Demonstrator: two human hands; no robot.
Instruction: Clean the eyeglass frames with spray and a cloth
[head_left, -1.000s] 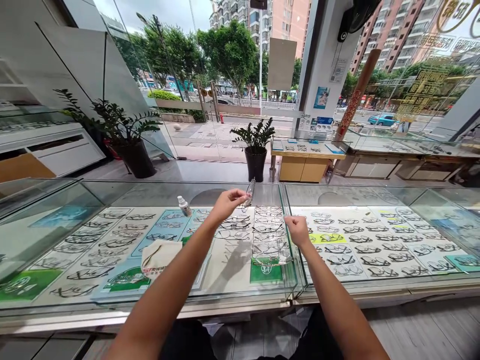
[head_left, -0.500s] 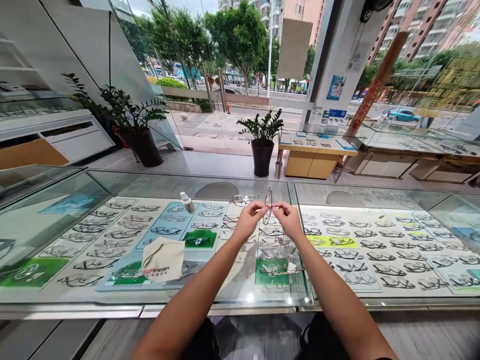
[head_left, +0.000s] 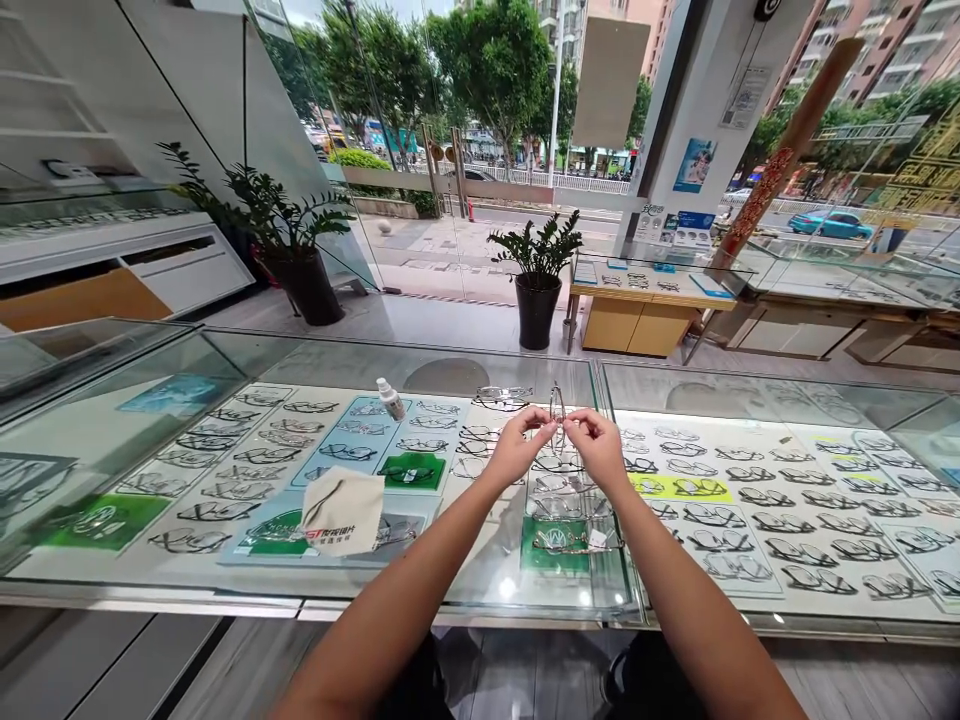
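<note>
Both my hands meet over the glass counter, pinching a thin-framed pair of eyeglasses held on end between them. My left hand grips it from the left with thumb and fingertips. From the other side, my right hand closes on it the same way; its fingertips partly hide the frame's middle. Just beyond my left hand, other eyeglasses rest on the counter. A beige cleaning cloth with red and black print lies to the left. Behind it stands a small white spray bottle.
The glass display counter spans the view, with rows of eyeglasses under its top. Its metal-edged joint runs just right of my hands. Beyond are potted plants, a wooden display table and a glass storefront facing a street.
The view has turned slightly left, so everything sits farther right in the picture. My hands still hold the eyeglasses on end, with little other change.
</note>
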